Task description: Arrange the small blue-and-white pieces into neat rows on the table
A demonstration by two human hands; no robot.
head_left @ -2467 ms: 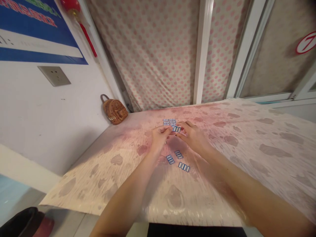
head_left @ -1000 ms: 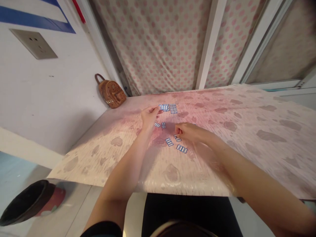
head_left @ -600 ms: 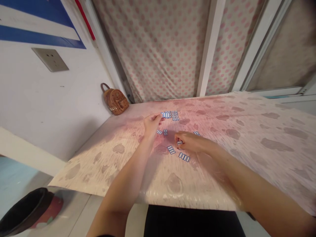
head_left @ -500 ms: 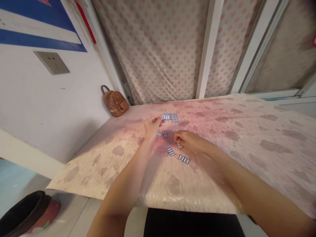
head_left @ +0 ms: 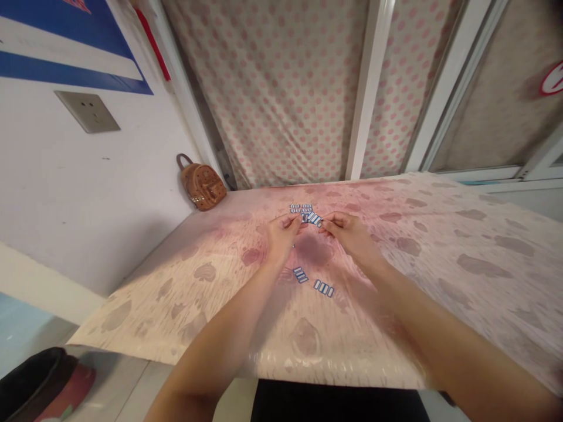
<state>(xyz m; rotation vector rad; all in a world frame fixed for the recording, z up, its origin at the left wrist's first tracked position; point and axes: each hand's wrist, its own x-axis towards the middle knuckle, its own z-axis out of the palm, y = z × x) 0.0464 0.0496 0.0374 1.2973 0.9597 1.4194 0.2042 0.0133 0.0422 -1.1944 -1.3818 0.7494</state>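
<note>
My left hand (head_left: 284,231) is closed in a pinch on a small blue-and-white striped card (head_left: 304,217). Facing it, my right hand (head_left: 347,230) pinches another striped card (head_left: 314,219), tilted and meeting or overlapping the first one between my fingertips. Just beyond my fingers, several similar cards (head_left: 301,208) lie in neat rows on the table. Closer to me, two loose striped cards, one slanted (head_left: 300,275) and one to its right (head_left: 324,288), rest on the tablecloth. Part of another small piece by my left wrist is mostly hidden.
A patterned tablecloth (head_left: 303,340) covers the table. At its far left corner a small brown backpack-shaped bag (head_left: 203,186) leans by the wall. A dotted curtain (head_left: 281,105) hangs behind the table. On the floor at lower left stands a dark-rimmed bin (head_left: 48,387).
My right hand has lifted from the table and moved up and away from me with a card, meeting my left hand. My left hand has shifted slightly right.
</note>
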